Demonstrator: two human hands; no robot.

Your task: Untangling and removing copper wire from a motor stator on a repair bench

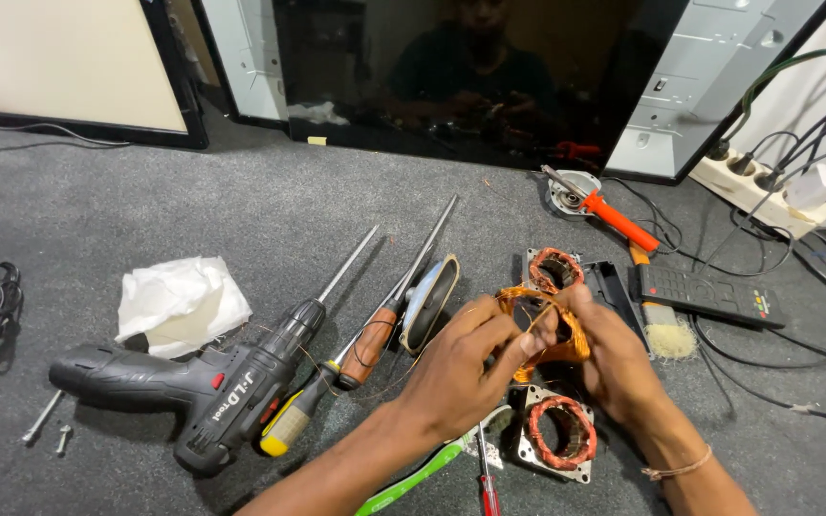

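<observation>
**A:** so what's in the hands there? Standing right next to it and it's a tangle.

**B:** a loose bundle of copper winding wire, orange-gold, held up just above the grey carpet. The left hand has its fingertips pressed together on the near side of the bundle, the right hand is closed on the far side. Both are pinching wire.

**A:** and the metal bits underneath?

**B:** two motor stators with copper coils. One stator lies just below the hands, the other stator just behind them, beside a black plastic tray.

**A:** lot of tools on the left.

**B:** yeah, a black cordless drill with a long bit, two long screwdrivers beside it, a crumpled white cloth further left. A small oval speaker stands on edge near the left hand.

**A:** right side?

**B:** an orange-handled soldering iron, a remote control, a brush, and a white power strip full of cables.
</observation>
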